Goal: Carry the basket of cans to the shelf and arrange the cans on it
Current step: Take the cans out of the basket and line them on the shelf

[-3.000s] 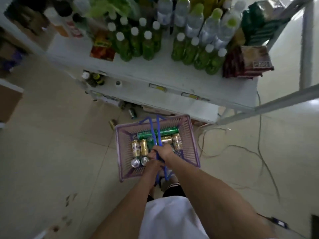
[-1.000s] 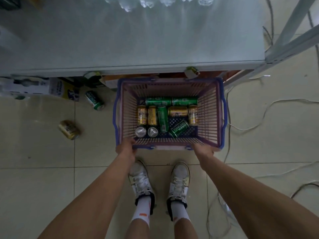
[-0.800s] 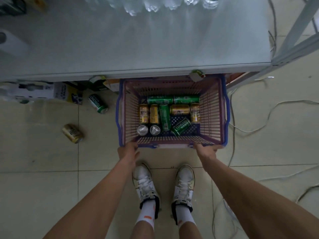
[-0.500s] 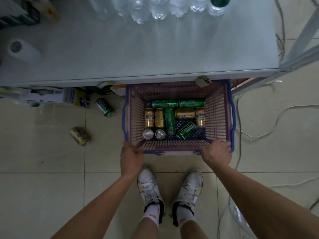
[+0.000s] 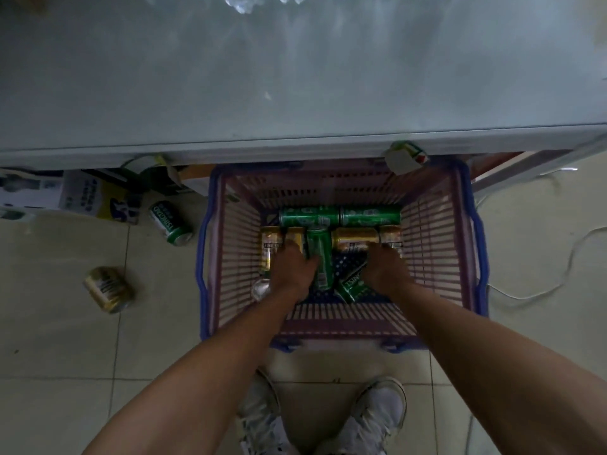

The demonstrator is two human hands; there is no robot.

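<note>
The pink basket with a blue rim (image 5: 477, 257) sits on the floor against the front edge of the grey shelf (image 5: 295, 93). Several cans lie in it: green cans (image 5: 308, 216) along the far wall, gold cans (image 5: 271, 244) on the left, and a tilted green can (image 5: 351, 284) near the front. My left hand (image 5: 292, 267) is down inside the basket, over the gold and silver-topped cans. My right hand (image 5: 384, 267) rests on the cans at the right, beside a gold can (image 5: 354, 238). Both hands have their fingers curled down and hidden, so the grip is unclear.
A loose green can (image 5: 169, 223) and a gold can (image 5: 108, 289) lie on the tiled floor left of the basket. A printed box (image 5: 92, 198) pokes out from under the shelf. A cable (image 5: 542, 280) runs across the floor at the right. My white shoes (image 5: 377, 418) stand just behind the basket.
Both hands left the basket's near rim and reached down inside onto the cans. Before that, the basket was carried by its handles and set down at the shelf.
</note>
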